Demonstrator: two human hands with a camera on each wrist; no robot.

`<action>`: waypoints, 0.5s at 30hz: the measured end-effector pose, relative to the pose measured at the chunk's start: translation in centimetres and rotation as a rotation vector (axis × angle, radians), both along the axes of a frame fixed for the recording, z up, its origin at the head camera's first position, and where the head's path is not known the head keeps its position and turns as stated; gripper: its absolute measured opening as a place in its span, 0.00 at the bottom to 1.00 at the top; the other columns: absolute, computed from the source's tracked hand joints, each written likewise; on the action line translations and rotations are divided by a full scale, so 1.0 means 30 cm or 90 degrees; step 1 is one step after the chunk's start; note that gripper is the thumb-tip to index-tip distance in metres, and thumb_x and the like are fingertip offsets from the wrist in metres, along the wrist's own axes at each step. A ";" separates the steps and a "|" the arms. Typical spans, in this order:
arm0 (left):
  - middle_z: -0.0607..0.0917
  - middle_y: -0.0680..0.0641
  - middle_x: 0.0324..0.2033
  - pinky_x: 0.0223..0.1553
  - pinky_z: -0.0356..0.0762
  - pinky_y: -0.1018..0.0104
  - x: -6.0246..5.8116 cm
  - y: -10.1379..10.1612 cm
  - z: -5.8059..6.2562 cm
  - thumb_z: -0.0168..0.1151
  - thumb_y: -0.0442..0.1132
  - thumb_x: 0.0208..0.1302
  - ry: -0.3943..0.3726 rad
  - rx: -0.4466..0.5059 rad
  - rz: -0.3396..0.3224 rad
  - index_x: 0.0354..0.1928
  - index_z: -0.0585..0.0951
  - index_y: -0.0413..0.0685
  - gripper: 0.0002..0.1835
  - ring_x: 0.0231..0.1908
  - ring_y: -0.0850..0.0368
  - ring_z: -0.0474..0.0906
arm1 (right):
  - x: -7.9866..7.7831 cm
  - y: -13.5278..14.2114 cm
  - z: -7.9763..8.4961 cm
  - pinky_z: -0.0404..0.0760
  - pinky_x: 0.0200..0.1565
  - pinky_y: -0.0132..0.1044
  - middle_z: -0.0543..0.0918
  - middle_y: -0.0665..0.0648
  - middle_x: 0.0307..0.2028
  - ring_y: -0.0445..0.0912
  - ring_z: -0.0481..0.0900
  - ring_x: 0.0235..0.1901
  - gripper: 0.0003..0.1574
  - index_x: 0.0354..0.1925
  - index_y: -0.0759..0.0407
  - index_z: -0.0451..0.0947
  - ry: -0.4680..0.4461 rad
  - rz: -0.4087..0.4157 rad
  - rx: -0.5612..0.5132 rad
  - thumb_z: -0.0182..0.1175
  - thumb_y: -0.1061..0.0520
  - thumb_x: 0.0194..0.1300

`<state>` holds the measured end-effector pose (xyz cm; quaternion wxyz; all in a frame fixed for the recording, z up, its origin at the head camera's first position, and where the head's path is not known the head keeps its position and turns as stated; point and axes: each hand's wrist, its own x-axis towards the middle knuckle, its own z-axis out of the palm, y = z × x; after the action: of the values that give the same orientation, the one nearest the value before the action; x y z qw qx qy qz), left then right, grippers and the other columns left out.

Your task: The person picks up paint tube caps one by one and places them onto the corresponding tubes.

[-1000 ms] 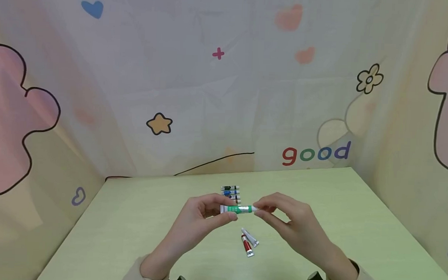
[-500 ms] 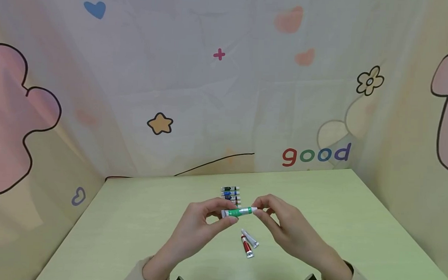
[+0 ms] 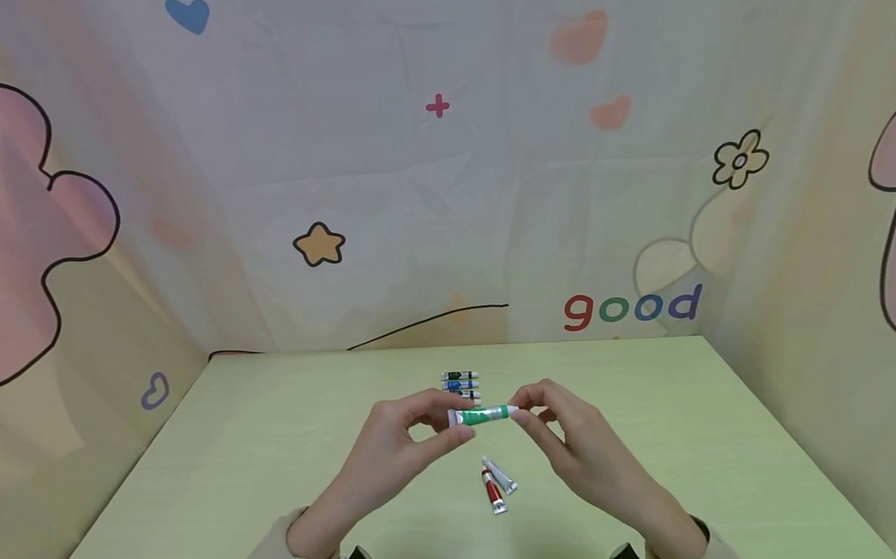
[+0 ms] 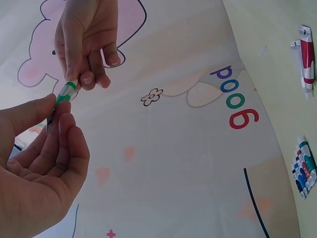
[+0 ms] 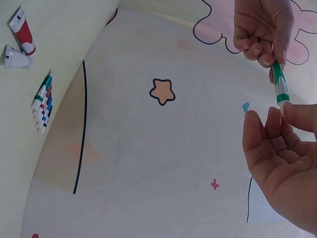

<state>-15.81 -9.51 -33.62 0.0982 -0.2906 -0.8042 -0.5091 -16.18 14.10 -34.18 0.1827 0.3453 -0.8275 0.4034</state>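
Observation:
A green and silver paint tube [image 3: 487,415] is held level above the table between both hands. My left hand [image 3: 403,440] pinches its flat crimped end between thumb and fingers. At the other end, the thumb and forefinger of my right hand [image 3: 579,444] pinch the white cap. In the right wrist view, the green tube [image 5: 280,84] runs from the left hand's fingers down to the right thumb, which partly hides the cap. On the table below lie a red paint tube [image 3: 494,490] and a white paint tube [image 3: 501,475], touching each other.
Several paint tubes [image 3: 460,385] lie in a neat row at the back of the pale green table [image 3: 276,439], the nearest partly hidden behind the left hand. A printed cloth [image 3: 392,185] hangs behind the table and along both sides.
The green tube has tilted a little and shifted slightly to the right, with both hands staying on it. The right hand's fingers have turned slightly at the cap. The tubes on the table have not moved.

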 end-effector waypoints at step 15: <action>0.84 0.58 0.29 0.38 0.76 0.61 -0.040 -0.025 -0.007 0.66 0.44 0.57 -0.083 0.042 0.046 0.44 0.83 0.56 0.12 0.33 0.60 0.79 | -0.037 -0.019 -0.005 0.78 0.36 0.35 0.77 0.40 0.37 0.38 0.75 0.35 0.06 0.42 0.49 0.73 -0.042 -0.019 -0.016 0.56 0.53 0.66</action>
<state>-17.02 -10.28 -33.83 0.0733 -0.2238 -0.8016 -0.5495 -17.30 13.52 -34.32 0.1658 0.3173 -0.8330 0.4218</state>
